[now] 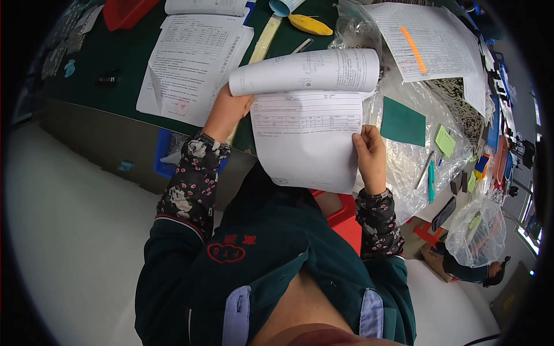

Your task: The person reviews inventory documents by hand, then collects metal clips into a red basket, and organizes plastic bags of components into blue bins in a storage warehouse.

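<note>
Both hands hold a stapled sheaf of printed forms point(306, 138): the left hand point(228, 112) grips its upper left edge under the rolled-back top page point(306, 70), the right hand point(369, 153) pinches the lower right edge. Beyond the right hand lies clear plastic sheeting point(404, 167) with a green card point(402, 122).

Head-worn fisheye, looking steeply down, close over green bench point(124, 55).

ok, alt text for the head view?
Seen from above, a person holds a stapled sheaf of printed forms, the left hand folding the top pages back and the right hand gripping the lower edge. More papers and clear plastic bags cover the green table.
</note>
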Motion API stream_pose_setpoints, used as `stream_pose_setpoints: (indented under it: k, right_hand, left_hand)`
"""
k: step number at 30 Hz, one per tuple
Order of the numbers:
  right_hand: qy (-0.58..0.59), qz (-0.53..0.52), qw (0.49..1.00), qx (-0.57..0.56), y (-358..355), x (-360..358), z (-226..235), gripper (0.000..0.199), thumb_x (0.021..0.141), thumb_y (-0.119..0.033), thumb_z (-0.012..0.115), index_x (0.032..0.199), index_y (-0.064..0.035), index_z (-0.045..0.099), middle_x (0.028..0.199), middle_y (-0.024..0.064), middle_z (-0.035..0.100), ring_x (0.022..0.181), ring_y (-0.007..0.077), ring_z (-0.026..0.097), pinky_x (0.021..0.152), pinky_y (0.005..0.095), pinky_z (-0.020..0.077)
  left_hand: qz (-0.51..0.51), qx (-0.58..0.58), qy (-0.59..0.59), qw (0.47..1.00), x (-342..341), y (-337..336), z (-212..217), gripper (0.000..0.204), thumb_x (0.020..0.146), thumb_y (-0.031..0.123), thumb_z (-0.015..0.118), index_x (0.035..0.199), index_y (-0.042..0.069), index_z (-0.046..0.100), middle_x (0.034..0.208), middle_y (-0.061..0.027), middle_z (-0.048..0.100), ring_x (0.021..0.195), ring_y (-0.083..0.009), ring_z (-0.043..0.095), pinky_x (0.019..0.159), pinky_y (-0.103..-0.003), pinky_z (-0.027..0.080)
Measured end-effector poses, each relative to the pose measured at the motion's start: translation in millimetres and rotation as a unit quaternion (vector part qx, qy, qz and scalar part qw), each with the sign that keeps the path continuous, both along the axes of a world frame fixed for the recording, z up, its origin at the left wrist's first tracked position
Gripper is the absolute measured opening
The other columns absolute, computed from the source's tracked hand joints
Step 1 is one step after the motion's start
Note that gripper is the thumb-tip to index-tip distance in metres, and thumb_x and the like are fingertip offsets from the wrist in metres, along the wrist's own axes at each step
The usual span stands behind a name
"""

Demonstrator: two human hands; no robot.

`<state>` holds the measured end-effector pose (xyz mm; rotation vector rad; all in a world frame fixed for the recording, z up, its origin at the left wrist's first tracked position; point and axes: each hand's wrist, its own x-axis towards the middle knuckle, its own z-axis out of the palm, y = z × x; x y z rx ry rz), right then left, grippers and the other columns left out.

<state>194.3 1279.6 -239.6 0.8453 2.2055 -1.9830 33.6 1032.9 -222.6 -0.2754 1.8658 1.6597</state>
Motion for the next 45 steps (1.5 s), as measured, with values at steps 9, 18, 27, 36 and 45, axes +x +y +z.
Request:
stream_pose_setpoints:
  k: [9, 18, 27, 36, 45]
  right_hand:
    - [0.057, 0.093, 0.992, 0.062, -78, -120, -18, 0.022, 0.073, -0.014, 0.061, 0.087, 0.0000, 0.055, 0.074, 0.0160, 0.060, 0.071, 0.0304, 0.059, 0.064, 0.0342, 0.0461]
    - [0.170, 0.087, 0.938, 0.290, -41, -126, -27, 0.016, 0.073, -0.014, 0.058, 0.087, -0.0053, 0.054, 0.077, 0.0109, 0.057, 0.074, 0.0295, 0.056, 0.064, 0.0380, 0.0453]
    - [0.201, 0.155, 0.754, 0.606, 84, -141, -85, 0.042, 0.072, -0.041, 0.060, 0.103, -0.0121, 0.054, 0.107, 0.0090, 0.050, 0.102, 0.0311, 0.043, 0.081, 0.0444, 0.0366]
    - [0.214, 0.160, 0.781, 0.564, 159, -128, -105, 0.016, 0.070, -0.025, 0.058, 0.079, -0.0116, 0.056, 0.087, 0.0084, 0.048, 0.083, 0.0287, 0.048, 0.064, 0.0414, 0.0442]
    - [0.221, 0.109, 0.856, 0.455, 207, -118, -99, 0.008, 0.072, -0.015, 0.059, 0.075, -0.0086, 0.055, 0.071, 0.0088, 0.052, 0.066, 0.0274, 0.056, 0.055, 0.0382, 0.0452]
  left_hand:
    - [0.120, -0.084, -0.022, 0.989, -69, -104, 15, 0.011, 0.084, 0.015, 0.053, 0.083, 0.005, 0.048, 0.056, 0.0024, 0.038, 0.041, -0.0038, 0.034, 0.030, -0.017, 0.019]
    - [0.295, -0.004, 0.097, 0.951, -42, -148, -12, 0.023, 0.088, 0.010, 0.046, 0.109, 0.000, 0.047, 0.064, -0.0004, 0.039, 0.050, -0.0059, 0.037, 0.035, -0.017, 0.025]
    - [0.256, 0.137, 0.052, 0.955, 31, 4, 21, 0.016, 0.089, 0.011, 0.043, 0.098, 0.000, 0.050, 0.060, 0.0007, 0.035, 0.048, -0.0052, 0.032, 0.035, -0.017, 0.023]
    - [0.126, 0.250, -0.107, 0.954, 48, 202, -19, 0.016, 0.088, 0.011, 0.044, 0.096, -0.001, 0.050, 0.060, 0.0001, 0.037, 0.049, -0.0066, 0.036, 0.037, -0.018, 0.024]
    - [0.237, 0.402, -0.266, 0.843, 36, 316, -80, 0.019, 0.088, 0.011, 0.044, 0.097, -0.004, 0.051, 0.085, -0.0108, 0.053, 0.083, -0.0222, 0.053, 0.069, -0.029, 0.044]
